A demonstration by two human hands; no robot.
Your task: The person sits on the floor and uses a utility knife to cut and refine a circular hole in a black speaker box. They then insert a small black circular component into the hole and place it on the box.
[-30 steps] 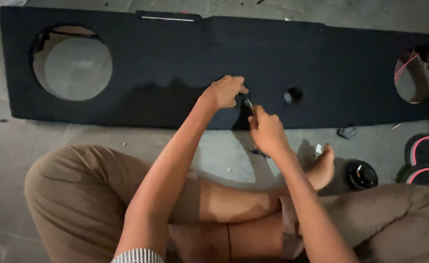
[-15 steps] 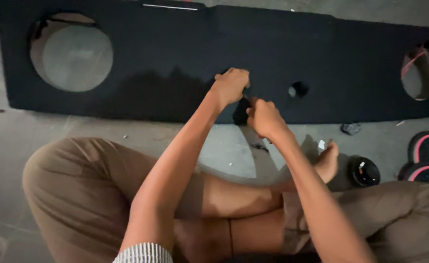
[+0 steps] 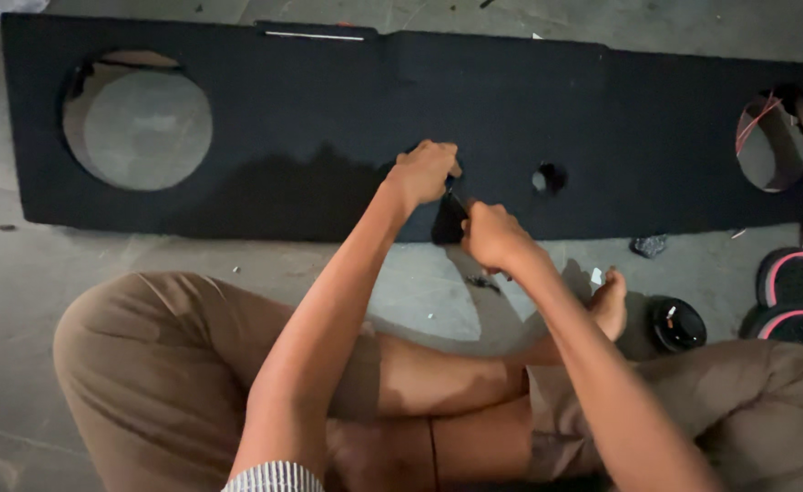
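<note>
1. Head view looks down on a long black carpeted panel (image 3: 328,118) lying flat on the grey concrete floor (image 3: 128,251), its near edge just in front of the seated person's crossed legs.
2. Both hands meet at that near edge, a little right of the middle. The left hand (image 3: 424,171) is curled into a fist, fingers together, on the panel surface, with the tip of a thin tool showing below it; what kind of tool I cannot tell.
3. The right hand (image 3: 491,235) is also closed, fingers clamped around something small and dark at the edge, where a loose flap of black fabric (image 3: 447,221) hangs down between the two fists.
4. As for progress, the panel already has a large round hole (image 3: 137,123) on the left, a smaller round hole (image 3: 773,138) on the right and a small hole (image 3: 547,177) just right of the hands. The covering looks smooth nearly everywhere; only the flap at the near edge looks unfinished.
5. Through the left hole only bare floor shows. Through the right hole thin red wires can be seen.
6. A small round black tin (image 3: 676,322) stands open by the bare foot (image 3: 611,305); its contents are too small to tell.
7. Black scraps (image 3: 649,244) lie near the edge, and black sandals with pink rims (image 3: 797,296) sit at the far right.
</note>
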